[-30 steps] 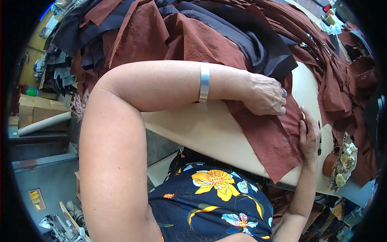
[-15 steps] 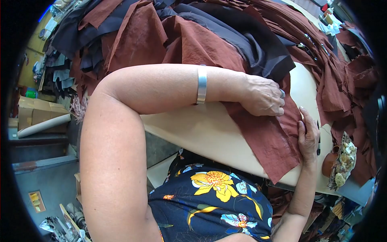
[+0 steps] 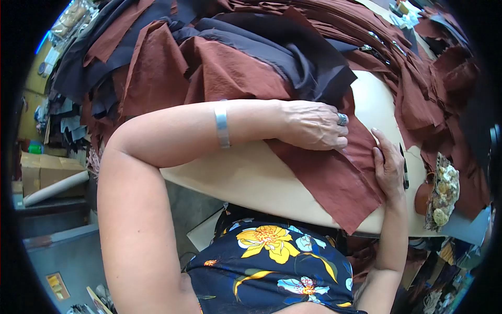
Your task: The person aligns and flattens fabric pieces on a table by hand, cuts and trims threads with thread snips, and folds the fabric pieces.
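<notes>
Left hand [image 3: 314, 125]: back up, fingers curled down onto the brown strip of cloth [image 3: 334, 183]; the fingertips are hidden from me, so I cannot tell whether they grip it. It wears a ring [image 3: 342, 119], with a silver bracelet [image 3: 222, 124] farther up the forearm. Right hand [image 3: 389, 170]: open, fingers loosely extended, thumb side at the strip's edge.

I note the strip lying flat across the pale tabletop [image 3: 235, 175], its pointed corner reaching the near edge by the floral top [image 3: 266, 243]. Just beyond the right hand I see a slim black object [image 3: 404, 167], then a brown mug [image 3: 421, 200] partly behind a crusted, pale ornament [image 3: 445, 196]. Dark cloth [image 3: 324, 78] overlaps the strip's far end; more brown fabric [image 3: 429, 104] is heaped beyond.
</notes>
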Available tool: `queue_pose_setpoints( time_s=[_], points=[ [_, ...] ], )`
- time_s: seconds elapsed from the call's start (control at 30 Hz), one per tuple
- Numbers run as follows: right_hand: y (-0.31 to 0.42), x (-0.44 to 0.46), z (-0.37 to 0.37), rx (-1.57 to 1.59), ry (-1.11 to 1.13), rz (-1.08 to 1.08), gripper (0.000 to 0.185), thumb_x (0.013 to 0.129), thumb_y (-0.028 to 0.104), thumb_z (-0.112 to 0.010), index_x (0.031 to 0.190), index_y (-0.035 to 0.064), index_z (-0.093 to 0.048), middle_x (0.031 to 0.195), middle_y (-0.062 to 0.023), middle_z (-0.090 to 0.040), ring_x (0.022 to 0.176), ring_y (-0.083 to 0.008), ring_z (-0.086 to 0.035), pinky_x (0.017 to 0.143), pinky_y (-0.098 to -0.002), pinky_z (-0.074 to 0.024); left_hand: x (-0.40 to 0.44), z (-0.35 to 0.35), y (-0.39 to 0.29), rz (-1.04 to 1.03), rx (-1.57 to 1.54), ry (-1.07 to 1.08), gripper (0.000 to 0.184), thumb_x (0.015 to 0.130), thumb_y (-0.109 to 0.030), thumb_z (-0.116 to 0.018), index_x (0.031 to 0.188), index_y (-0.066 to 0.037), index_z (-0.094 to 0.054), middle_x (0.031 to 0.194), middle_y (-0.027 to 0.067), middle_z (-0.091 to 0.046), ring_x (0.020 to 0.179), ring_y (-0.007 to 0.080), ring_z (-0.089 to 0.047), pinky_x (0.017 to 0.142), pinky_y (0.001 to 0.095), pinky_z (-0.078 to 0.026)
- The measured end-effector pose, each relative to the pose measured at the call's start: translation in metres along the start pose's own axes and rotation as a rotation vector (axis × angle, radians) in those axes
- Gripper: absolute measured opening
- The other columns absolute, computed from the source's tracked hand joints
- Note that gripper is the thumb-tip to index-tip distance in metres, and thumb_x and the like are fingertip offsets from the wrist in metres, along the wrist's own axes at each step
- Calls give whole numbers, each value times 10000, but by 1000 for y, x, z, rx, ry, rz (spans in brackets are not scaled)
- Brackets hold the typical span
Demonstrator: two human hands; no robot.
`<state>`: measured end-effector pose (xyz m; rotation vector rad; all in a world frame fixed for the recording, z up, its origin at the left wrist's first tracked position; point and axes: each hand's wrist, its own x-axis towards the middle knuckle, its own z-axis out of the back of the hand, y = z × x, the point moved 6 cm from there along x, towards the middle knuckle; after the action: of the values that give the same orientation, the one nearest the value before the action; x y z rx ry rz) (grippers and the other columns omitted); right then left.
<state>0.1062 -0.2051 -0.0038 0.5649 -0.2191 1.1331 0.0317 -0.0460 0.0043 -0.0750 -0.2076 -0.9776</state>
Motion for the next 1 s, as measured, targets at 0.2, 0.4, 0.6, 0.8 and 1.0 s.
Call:
queue_pose_setpoints(
  time_s=[0.2,0.4,0.6,0.8,1.0],
  points=[
    [1,1,1,-8,5,-3,452,795,-49,-549,1224,91,-549,1037,-143,-642,750,-314,-583,681,-368,-446,-3,-1,-3,-83,81,10,75,851,-183,-475,870,-110,-473,842,38,-534,879,178,-547,743,313,-453],
    [4,2,3,2,3,9,452,789,-51,-556,1214,99,-555,1024,-132,-646,742,-314,-587,675,-366,-446,-10,0,1,-77,172,102,83,847,-186,-478,888,-127,-436,766,2,-528,847,166,-545,726,306,-441],
    [3,2,3,13,-3,-8,439,791,-42,-564,1207,97,-561,1037,-121,-648,761,-296,-599,678,-357,-445,-16,0,10,33,71,14,84,835,-177,-502,900,-125,-504,826,33,-519,886,172,-535,788,318,-432],
    [5,3,4,15,-10,-5,427,794,-40,-565,1199,95,-571,1058,-115,-649,798,-275,-616,680,-341,-440,-22,7,7,71,171,8,91,819,-155,-514,894,-114,-545,909,46,-483,946,176,-518,817,316,-431],
    [4,2,3,15,-14,1,436,789,-45,-565,1202,94,-570,1078,-114,-645,795,-277,-617,681,-340,-441,-26,3,7,153,200,29,92,808,-146,-518,856,-81,-562,909,54,-489,944,183,-513,800,305,-433]
  ],
)
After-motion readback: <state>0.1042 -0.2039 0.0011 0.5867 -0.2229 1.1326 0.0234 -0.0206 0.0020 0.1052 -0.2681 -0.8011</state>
